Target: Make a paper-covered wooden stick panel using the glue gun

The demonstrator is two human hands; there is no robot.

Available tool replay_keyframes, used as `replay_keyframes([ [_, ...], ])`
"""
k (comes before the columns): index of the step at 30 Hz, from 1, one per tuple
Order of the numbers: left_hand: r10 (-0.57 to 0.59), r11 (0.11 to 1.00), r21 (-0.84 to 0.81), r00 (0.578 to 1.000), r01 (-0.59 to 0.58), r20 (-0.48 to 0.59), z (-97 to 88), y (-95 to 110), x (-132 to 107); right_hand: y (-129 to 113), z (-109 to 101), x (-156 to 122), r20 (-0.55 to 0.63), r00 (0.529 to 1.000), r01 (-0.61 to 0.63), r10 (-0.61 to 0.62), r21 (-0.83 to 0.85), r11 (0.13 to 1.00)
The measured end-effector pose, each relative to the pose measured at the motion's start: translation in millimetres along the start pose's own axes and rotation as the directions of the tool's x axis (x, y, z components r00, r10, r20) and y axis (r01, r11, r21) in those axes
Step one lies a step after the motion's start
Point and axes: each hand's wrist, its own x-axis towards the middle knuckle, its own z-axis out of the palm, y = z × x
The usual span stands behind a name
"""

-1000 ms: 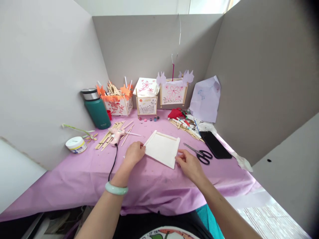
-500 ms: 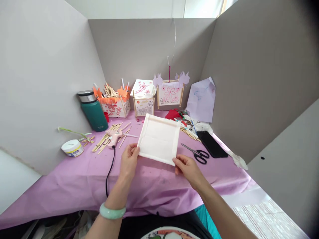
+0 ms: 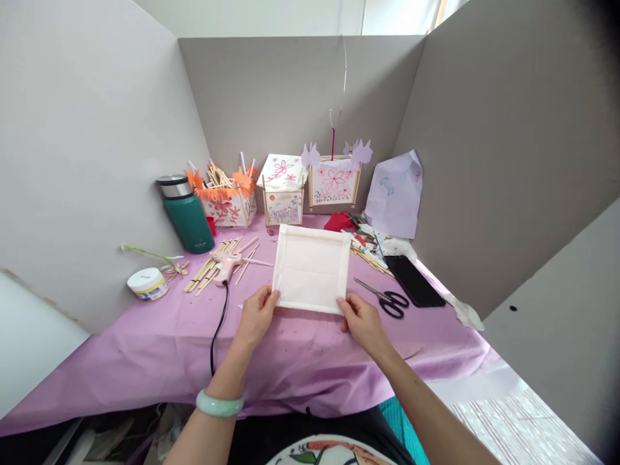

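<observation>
I hold a square white paper panel (image 3: 311,268) framed with thin wooden sticks, raised and tilted up toward me above the purple tablecloth (image 3: 145,349). My left hand (image 3: 258,314) pinches its lower left corner, and my right hand (image 3: 361,320) pinches its lower right corner. Both hands are closed on the panel's bottom edge. A pale green bangle (image 3: 219,403) sits on my left wrist.
A pink glue gun (image 3: 227,263) with a black cord lies among loose wooden sticks (image 3: 213,265) on the left. A green flask (image 3: 186,213) and a white tub (image 3: 147,283) stand further left. Scissors (image 3: 385,298) and a black phone (image 3: 414,279) lie right. Decorated paper lanterns (image 3: 283,190) line the back wall.
The panel lay nearly flat on the table a second ago. Both hands have lifted it and squared it up to face me.
</observation>
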Motion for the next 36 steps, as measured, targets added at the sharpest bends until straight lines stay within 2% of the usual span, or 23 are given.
replay_keyframes([
  [3, 0.045, 0.998, -0.035, 0.998, -0.044, 0.042, -2.8, 2, -2, -2, -2, 4, -0.053, 0.998, 0.037, -0.034, 0.048, 0.998],
  [6, 0.026, 0.997, -0.08, 0.994, -0.017, 0.11, -5.0, 5, -4, 1, -2, 8, -0.149, 0.983, 0.109, -0.103, 0.029, 0.994],
  [11, -0.061, 0.987, -0.149, 0.998, 0.063, 0.017, -4.7, 3, -3, 2, 0, 6, -0.073, 0.99, 0.125, -0.124, 0.005, 0.992],
  [14, -0.036, 0.999, -0.038, 0.999, 0.036, -0.006, -4.1, 0, -2, 1, 1, 8, -0.106, 0.987, 0.119, -0.121, -0.025, 0.993],
  [20, 0.031, 0.982, 0.187, 0.999, -0.025, -0.027, -3.1, 0, -2, 4, 8, 16, -0.159, 0.979, 0.098, -0.13, -0.196, 0.976],
  [23, -0.007, 0.987, 0.162, 0.999, 0.014, -0.043, -1.9, 2, -1, 6, 9, 17, -0.164, 0.978, 0.09, -0.132, -0.239, 0.967],
  [28, -0.04, 0.997, 0.07, 0.999, 0.04, -0.001, -3.5, 9, 5, 7, 6, 12, -0.125, 0.982, 0.112, -0.142, -0.224, 0.968],
  [33, -0.028, 0.999, 0.04, 0.997, 0.031, -0.077, -5.9, 11, 14, 4, 4, 10, -0.059, 0.988, 0.13, -0.143, -0.187, 0.974],
  [36, -0.039, 0.998, 0.056, 0.999, 0.039, -0.012, -4.8, 10, 15, 2, 5, 21, -0.097, 0.987, 0.118, -0.128, -0.096, 0.988],
])
